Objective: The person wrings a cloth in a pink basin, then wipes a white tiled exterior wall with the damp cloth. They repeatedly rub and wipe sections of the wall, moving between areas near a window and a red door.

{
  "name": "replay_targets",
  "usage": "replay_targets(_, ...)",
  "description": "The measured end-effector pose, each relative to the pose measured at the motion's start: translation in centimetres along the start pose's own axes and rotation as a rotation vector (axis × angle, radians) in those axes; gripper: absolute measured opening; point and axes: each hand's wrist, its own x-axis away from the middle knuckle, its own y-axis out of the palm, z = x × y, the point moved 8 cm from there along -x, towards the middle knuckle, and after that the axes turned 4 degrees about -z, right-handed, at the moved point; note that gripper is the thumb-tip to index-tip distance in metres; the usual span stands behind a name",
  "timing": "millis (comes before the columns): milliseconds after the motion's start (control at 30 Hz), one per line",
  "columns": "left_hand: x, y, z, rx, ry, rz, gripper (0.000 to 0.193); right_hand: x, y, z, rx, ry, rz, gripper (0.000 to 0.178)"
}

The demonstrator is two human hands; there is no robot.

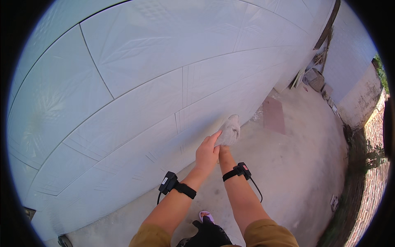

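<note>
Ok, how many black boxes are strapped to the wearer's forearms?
2. One black box is on the left forearm, below the wrist; the other black box is on the right forearm. I see no sign of others hidden.

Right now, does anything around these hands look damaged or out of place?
Yes. The pale wall at far right carries dark blotches, unlike the cleaner surface beside it, so it looks weathered. The grey fabric the left hand touches is creased, without clear damage.
</note>
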Motion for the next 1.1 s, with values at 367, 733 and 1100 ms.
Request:
replay_targets(367, 2.2, -4.0, 4.9, -0.213, 0.176, 0.104, 0.065, -0.4, 0.8, -2.0, 0.141, -0.153, 0.062, 0.041)
replay_targets(733, 2.6, -7.6, 4.7, -0.244, 0.289, 0.392, 0.069, -1.7, 5.4, -4.3, 0.559, -0.468, -0.326, 0.037)
replay_targets(1100, 6.7, -10.3, 4.9, -0.018, 0.319, 0.713, 0.044, 1.8, 6.7, -10.7, 0.65, -0.726, -0.565, 0.033)
